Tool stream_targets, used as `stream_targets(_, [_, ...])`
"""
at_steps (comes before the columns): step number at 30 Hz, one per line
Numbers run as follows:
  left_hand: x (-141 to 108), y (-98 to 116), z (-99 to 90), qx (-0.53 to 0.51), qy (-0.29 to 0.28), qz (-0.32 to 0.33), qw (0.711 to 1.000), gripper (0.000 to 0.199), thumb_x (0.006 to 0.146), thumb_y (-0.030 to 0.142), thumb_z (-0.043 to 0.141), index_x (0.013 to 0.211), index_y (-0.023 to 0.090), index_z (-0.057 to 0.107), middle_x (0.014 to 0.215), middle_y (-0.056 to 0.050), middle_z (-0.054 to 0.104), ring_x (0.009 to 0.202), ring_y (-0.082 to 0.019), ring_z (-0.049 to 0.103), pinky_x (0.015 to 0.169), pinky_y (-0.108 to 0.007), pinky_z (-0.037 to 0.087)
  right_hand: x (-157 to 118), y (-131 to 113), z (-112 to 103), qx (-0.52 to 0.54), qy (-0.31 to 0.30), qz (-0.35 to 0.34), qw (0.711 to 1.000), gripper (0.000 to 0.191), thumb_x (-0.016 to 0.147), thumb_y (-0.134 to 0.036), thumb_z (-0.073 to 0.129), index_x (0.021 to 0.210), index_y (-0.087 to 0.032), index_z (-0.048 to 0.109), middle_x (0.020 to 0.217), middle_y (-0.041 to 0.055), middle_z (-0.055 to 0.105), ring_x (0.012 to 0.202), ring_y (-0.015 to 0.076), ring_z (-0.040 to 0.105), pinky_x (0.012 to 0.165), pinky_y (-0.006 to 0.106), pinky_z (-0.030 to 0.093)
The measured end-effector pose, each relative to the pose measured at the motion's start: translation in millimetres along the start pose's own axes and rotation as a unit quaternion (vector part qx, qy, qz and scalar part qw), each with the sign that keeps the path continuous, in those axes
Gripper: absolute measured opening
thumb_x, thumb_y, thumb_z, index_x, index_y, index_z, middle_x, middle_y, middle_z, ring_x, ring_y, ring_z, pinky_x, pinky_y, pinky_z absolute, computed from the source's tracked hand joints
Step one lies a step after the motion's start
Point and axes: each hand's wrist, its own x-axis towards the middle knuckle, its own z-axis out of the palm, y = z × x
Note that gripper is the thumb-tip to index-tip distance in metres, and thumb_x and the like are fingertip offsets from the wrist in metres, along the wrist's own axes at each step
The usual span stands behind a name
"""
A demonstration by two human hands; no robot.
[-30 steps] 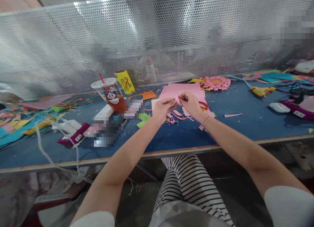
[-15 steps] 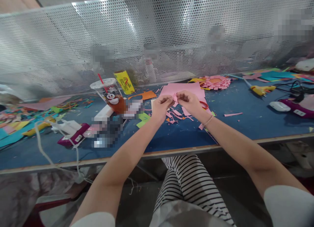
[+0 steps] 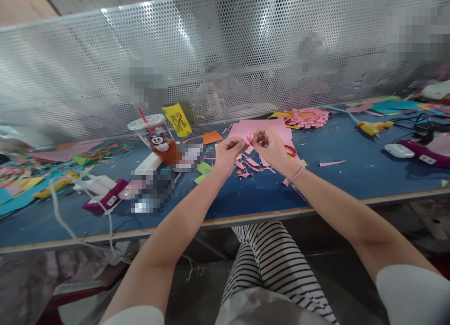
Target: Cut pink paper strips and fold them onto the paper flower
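Between my fingertips is a small folded piece of pink paper (image 3: 249, 138). My left hand (image 3: 228, 152) pinches its left side, and my right hand (image 3: 269, 144) pinches its right side. Both hands are raised a little over the blue table (image 3: 232, 201). Behind them lies a larger pink sheet (image 3: 258, 126). Thin pink paper scraps (image 3: 252, 162) are scattered below the hands. Red scissor-like handles (image 3: 291, 151) show partly beside my right wrist; the rest is hidden.
A clear cup of brown drink (image 3: 157, 138) with a red straw stands left, near a yellow packet (image 3: 177, 120). A pink paper flower (image 3: 309, 117) lies behind right. A yellow glue gun (image 3: 374, 127) and a purple power strip (image 3: 427, 152) sit at right. Perforated metal (image 3: 242, 48) walls the back.
The pink paper has turned slightly in my fingers, and more of its folds show. Both hands stay in nearly the same place, with small finger shifts.
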Motion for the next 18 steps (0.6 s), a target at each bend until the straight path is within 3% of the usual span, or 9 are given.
stream_targets(8, [1.4,-1.9,-2.8,0.015,-0.024,0.015,0.999,0.019,0.058,0.03,0.074,0.067,0.017,0.065,0.068,0.001,0.062,0.068,-0.009,0.059,0.079,-0.029,0.049,0.3,-7.0,-4.1,-0.058,-0.053,-0.098,0.992,0.023,0.075,-0.011,0.046,0.092,-0.019,0.06,0.081,0.0036,0.056,0.076,0.0136,0.053,0.065,0.027,0.044])
stream_targets(18, [1.0,-0.8,-1.2,-0.003,-0.001,-0.001,1.0,0.023,0.055,0.026,0.076,0.071,0.017,0.062,0.067,0.003,0.061,0.065,-0.008,0.059,0.074,-0.027,0.05,1.7,-1.2,-3.1,-0.079,-0.054,-0.088,0.991,0.014,0.075,-0.014,0.048,0.083,-0.018,0.058,0.083,0.0048,0.057,0.073,0.0142,0.053,0.069,0.029,0.045])
